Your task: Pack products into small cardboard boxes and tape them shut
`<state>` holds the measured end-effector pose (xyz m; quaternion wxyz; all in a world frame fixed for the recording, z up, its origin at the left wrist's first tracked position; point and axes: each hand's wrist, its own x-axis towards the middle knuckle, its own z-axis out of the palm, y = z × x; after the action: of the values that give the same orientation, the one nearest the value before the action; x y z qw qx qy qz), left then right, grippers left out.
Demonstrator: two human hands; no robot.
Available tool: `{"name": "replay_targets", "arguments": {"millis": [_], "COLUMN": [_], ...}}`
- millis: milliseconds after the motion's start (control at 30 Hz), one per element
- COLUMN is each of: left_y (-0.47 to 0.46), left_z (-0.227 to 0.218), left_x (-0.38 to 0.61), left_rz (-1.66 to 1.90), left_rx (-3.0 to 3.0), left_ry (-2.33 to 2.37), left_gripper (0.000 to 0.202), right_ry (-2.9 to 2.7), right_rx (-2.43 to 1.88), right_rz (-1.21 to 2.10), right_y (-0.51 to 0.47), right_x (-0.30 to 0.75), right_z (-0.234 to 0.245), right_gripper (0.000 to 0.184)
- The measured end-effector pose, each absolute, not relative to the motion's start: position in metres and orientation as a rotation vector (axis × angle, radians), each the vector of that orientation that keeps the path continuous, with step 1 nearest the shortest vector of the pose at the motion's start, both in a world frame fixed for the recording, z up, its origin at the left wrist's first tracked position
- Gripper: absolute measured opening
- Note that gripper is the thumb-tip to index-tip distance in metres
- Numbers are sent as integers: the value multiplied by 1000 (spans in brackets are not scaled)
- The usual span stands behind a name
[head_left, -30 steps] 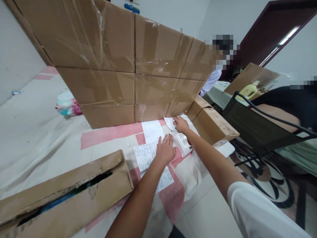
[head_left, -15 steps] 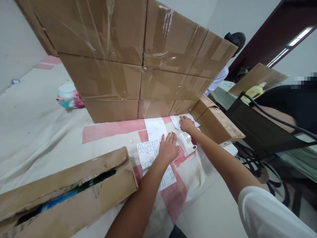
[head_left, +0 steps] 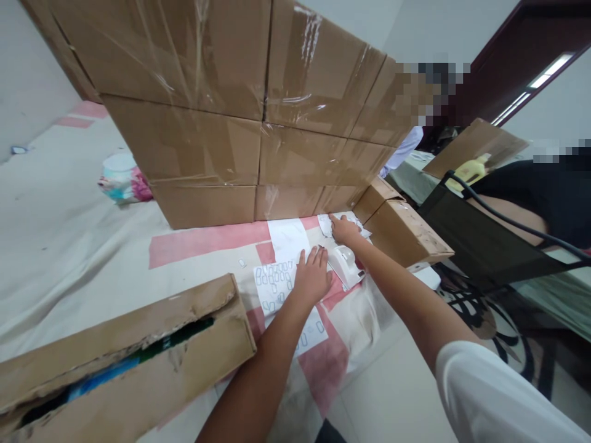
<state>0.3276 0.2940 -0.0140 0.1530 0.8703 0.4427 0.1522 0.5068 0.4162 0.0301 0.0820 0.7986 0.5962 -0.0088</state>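
One left hand (head_left: 314,280): just below and right of the frame's centre, laid palm down, fingers straight and a little apart, gripping nothing.
Outlined sheet (head_left: 271,288): white, under and left of that hand, near the centre of the frame; small dark-outlined rectangles crowd its top in rows, then scatter lower down. More outlines show below the forearm; I cannot tell whether that part is a second sheet.
Right hand (head_left: 346,230): right of centre, palm down on paper, index finger stretched out; whether it pinches anything I cannot tell.
Marked paper (head_left: 325,226): white, partly covered by the right hand, faintly marked, its right edge uneven.
Blank paper (head_left: 287,239): plain white strip above the outlined sheet.
Tape dispenser (head_left: 346,268): white, rounded on top, just right of the left hand.
Cloth (head_left: 120,261): off-white with pink patches, beneath all the papers.
Cardboard: taped boxes (head_left: 203,147) stacked across the top, an open box (head_left: 392,240) at right, a torn box (head_left: 194,351) at lower left.
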Motion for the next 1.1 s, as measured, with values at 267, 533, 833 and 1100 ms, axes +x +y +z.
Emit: {"name": "replay_targets", "arguments": {"millis": [267,533,833,1100], "left_y": [296,295,297,296], "left_z": [-18,-20,-19,-10], "left_x": [329,329,329,326], "left_rz": [445,484,481,427], "left_rx": [2500,2520,2574,2578], "left_ry": [1265,1276,1286,1300], "left_gripper": [65,63,61,61], "right_ry": [1820,1948,2049,2440], "right_rx": [2522,2753,3096,3037], "right_rz": [7,108,291,68], "right_y": [419,412,403,402], "right_x": [504,512,524,529], "right_z": [17,5,10,4], "right_gripper": [51,41,54,47]}}
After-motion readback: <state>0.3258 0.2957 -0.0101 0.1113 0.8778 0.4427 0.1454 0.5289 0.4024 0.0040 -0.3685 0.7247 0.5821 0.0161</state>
